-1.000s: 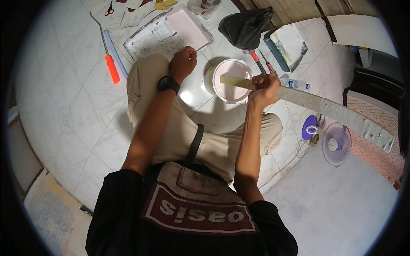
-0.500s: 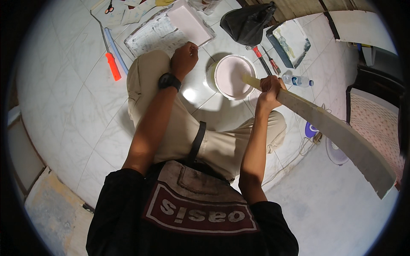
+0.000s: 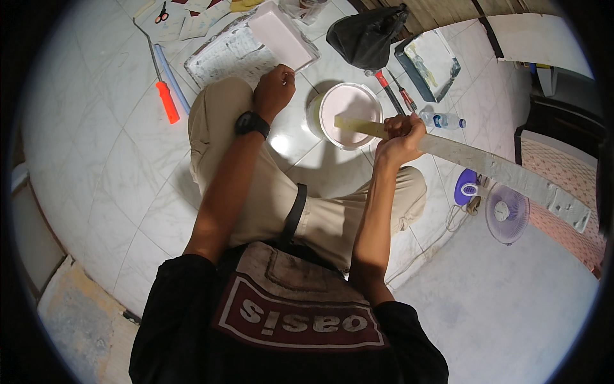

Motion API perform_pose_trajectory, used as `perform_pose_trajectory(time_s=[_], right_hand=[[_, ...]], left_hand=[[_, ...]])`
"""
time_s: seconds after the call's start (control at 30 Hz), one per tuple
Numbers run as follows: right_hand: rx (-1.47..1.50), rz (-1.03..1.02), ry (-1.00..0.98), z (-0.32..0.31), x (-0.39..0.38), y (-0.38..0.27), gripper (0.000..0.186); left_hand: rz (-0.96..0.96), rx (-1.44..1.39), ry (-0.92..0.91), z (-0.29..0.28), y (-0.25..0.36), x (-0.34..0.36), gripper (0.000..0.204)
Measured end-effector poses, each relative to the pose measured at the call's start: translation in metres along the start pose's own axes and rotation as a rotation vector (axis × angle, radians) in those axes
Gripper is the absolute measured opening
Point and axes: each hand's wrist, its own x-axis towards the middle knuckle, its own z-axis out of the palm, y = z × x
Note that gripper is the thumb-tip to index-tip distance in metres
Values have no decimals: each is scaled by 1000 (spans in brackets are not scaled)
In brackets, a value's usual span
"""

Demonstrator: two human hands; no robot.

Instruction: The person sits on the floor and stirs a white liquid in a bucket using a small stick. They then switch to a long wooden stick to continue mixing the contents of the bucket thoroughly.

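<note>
A long flat wooden slat [image 3: 505, 168], pale and streaked, runs from over the bucket out to the far right. My right hand [image 3: 401, 136] is wrapped around it near its yellowish end. That end lies over the white bucket [image 3: 313, 117] of pale pink paint [image 3: 350, 102]; whether it touches the paint I cannot tell. My left hand [image 3: 275, 91] rests on my left knee, fingers curled in, with nothing visible in them. Just beyond it sits a paint tray [image 3: 220, 57] with pale pink paint in its deeper end.
Right of the bucket lie a red-and-black-handled tool [image 3: 387, 89], a screwdriver [image 3: 404, 95] and a plastic bottle [image 3: 444, 120]. Behind are a black bag [image 3: 364, 41] and a second tray [image 3: 412, 70]. A purple-based fan [image 3: 505, 214] stands under the slat; an orange-handled rod [image 3: 167, 102] lies left.
The slat has slid leftward, so its yellowish end reaches farther across the bucket. Its far end has swung up and its broad face has turned. My left hand has barely moved.
</note>
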Motion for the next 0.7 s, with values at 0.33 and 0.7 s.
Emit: perform_pose_trajectory(time_s=[0.33, 0.7], right_hand=[[4, -176, -223, -4, 20, 24, 33], [-184, -15, -332, -24, 20, 1, 28]], left_hand=[[-20, -5, -17, -7, 5, -6, 16], [-32, 47, -15, -6, 2, -1, 19]])
